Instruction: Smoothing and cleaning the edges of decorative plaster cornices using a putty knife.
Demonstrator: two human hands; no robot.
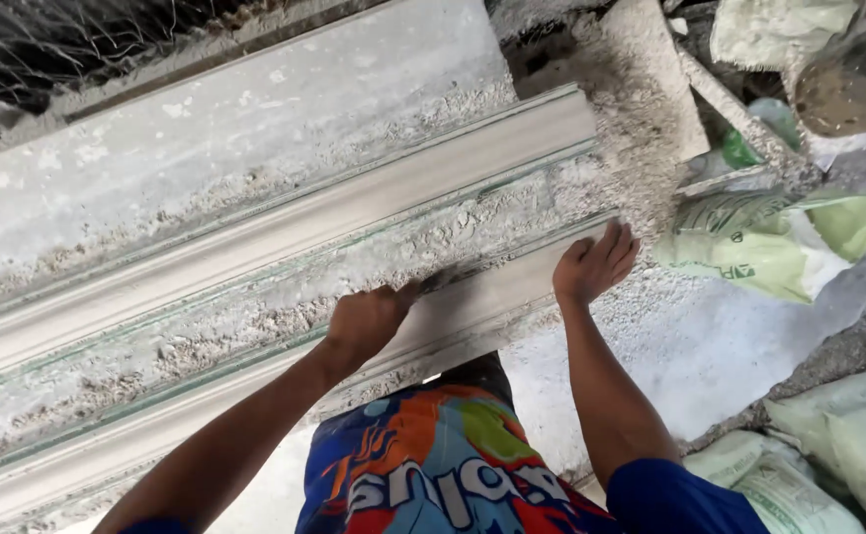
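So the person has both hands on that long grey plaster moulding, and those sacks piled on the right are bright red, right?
Not quite. The head view shows the sacks are pale green and white, not red. The rest holds: the left hand and right hand both rest on the long grey moulding.

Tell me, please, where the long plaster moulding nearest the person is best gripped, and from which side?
Probably at its near end, from the open side by the floor. The moulding is long and lies flat among others, so only its outer edge and end are free. The right hand already cups that end; the left hand rests further along.
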